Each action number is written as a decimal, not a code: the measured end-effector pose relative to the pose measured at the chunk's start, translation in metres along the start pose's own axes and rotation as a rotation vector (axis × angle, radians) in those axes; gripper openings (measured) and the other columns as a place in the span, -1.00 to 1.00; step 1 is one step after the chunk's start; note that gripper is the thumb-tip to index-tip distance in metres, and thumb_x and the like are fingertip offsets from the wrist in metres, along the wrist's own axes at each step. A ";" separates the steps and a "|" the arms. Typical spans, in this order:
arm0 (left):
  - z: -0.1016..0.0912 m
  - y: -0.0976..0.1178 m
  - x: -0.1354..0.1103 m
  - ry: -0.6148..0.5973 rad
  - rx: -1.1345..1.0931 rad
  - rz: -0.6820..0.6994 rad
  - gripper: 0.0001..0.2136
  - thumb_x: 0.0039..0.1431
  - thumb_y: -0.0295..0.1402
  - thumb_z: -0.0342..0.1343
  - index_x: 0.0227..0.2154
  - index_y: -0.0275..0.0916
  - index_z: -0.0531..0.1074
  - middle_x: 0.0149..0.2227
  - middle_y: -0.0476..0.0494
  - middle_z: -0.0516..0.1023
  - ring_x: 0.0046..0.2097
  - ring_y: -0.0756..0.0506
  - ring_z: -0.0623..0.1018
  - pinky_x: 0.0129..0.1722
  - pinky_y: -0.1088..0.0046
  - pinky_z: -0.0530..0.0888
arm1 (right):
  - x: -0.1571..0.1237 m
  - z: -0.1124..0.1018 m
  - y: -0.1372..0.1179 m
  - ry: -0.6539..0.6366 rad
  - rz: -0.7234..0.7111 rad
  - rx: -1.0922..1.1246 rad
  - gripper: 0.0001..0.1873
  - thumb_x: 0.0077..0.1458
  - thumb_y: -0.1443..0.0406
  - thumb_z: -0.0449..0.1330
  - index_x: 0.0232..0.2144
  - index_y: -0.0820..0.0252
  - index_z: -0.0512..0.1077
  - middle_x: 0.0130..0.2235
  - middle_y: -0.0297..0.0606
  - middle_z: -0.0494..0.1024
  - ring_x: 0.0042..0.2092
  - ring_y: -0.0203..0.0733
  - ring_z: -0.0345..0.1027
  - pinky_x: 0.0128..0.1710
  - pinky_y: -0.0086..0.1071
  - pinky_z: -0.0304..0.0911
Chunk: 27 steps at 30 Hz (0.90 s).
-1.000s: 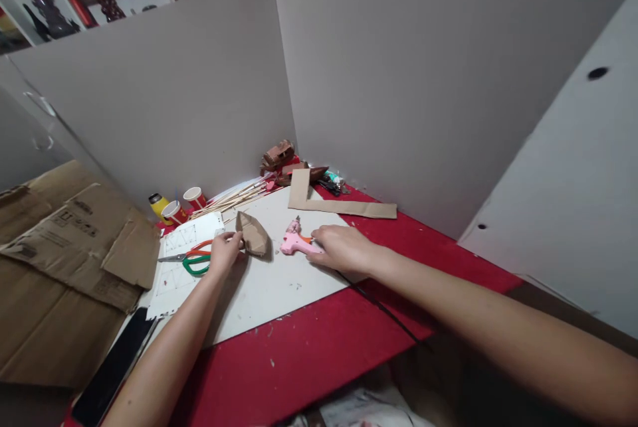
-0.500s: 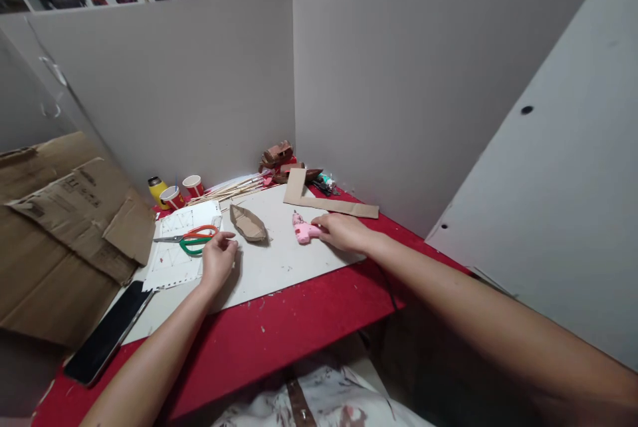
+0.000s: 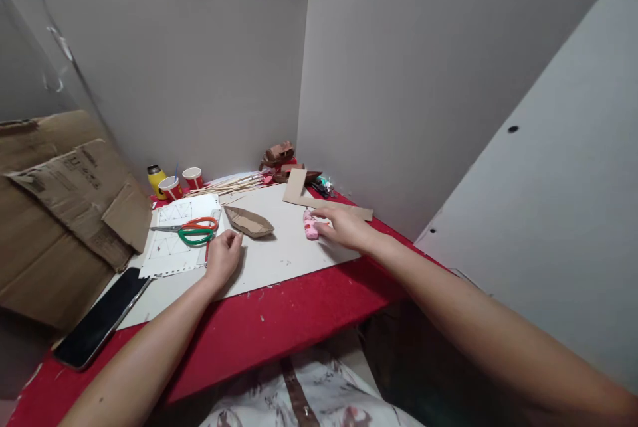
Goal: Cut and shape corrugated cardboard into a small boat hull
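My right hand [image 3: 341, 228] is closed around the handle of a pink hot glue gun [image 3: 310, 226], whose nozzle points toward the back of the white board [image 3: 279, 269]. My left hand [image 3: 224, 256] rests on the board with its fingers curled together; whether something small is pinched in them I cannot make out. Just beyond it lies a small boat-shaped cardboard hull [image 3: 249, 222]. Scissors [image 3: 195, 233] with orange and green handles lie on the drawn paper sheet [image 3: 172, 248] left of that hand. A thin red object [image 3: 207, 253] shows beside the left wrist, partly hidden.
An L-shaped cardboard piece [image 3: 299, 193] lies behind the glue gun. Thin wooden sticks [image 3: 229, 184], paper cups [image 3: 192, 178] and a yellow bottle [image 3: 155, 180] stand or lie at the back. Folded cardboard [image 3: 54, 214] and a phone [image 3: 102, 317] are at the left. Grey panels [image 3: 399, 82] enclose the table.
The fingers of my left hand have curled in from a looser pose. The glue gun has turned in my right hand, and the cardboard hull lies at a slightly different angle.
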<state>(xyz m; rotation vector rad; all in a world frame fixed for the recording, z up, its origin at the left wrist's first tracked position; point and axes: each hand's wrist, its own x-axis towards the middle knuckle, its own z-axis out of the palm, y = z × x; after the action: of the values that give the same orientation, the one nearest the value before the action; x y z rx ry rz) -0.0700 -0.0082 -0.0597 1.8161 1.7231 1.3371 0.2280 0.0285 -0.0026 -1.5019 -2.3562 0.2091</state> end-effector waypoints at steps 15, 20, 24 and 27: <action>-0.009 0.007 -0.008 0.074 -0.031 -0.026 -0.79 0.14 -0.33 0.08 -0.57 -0.21 0.28 -0.63 0.12 0.18 -0.55 0.04 0.20 -0.50 0.50 0.20 | 0.049 0.025 -0.036 -0.216 -0.376 0.004 -0.46 0.10 0.46 0.15 0.13 0.04 0.39 0.25 -0.01 0.26 0.20 0.14 0.23 0.00 0.03 0.29; -0.007 0.009 -0.010 0.120 -0.067 -0.031 -0.91 0.13 -0.36 0.09 -0.43 -0.24 0.43 -0.54 0.04 0.41 -0.50 0.03 0.34 -0.46 0.51 0.32 | 0.073 0.033 -0.034 -0.239 -0.485 -0.024 -0.62 0.12 0.49 0.12 -0.09 0.10 0.56 0.20 -0.08 0.36 0.12 0.05 0.33 0.04 -0.11 0.30; -0.011 0.012 -0.006 0.216 -0.076 -0.035 -0.84 0.17 -0.34 0.09 -0.21 -0.24 0.46 -0.39 -0.03 0.49 -0.44 0.02 0.42 -0.38 0.48 0.40 | 0.080 0.030 -0.009 -0.216 -0.516 -0.040 -0.56 0.05 0.57 0.10 -0.14 0.10 0.60 0.16 -0.11 0.40 0.14 0.06 0.30 0.07 -0.12 0.28; -0.017 0.014 0.001 0.232 -0.059 -0.019 -0.81 0.17 -0.36 0.10 -0.16 -0.22 0.45 -0.24 -0.11 0.53 -0.36 -0.01 0.49 -0.32 0.44 0.45 | 0.078 0.017 0.011 -0.192 -0.533 -0.060 -0.43 -0.13 0.62 0.17 -0.10 0.07 0.59 0.15 -0.12 0.42 0.15 0.11 0.28 0.08 -0.08 0.27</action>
<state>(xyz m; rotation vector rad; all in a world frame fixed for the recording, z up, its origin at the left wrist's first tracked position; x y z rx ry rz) -0.0745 -0.0171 -0.0397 1.6635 1.7871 1.6272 0.2013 0.1043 -0.0064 -0.8555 -2.8364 0.1536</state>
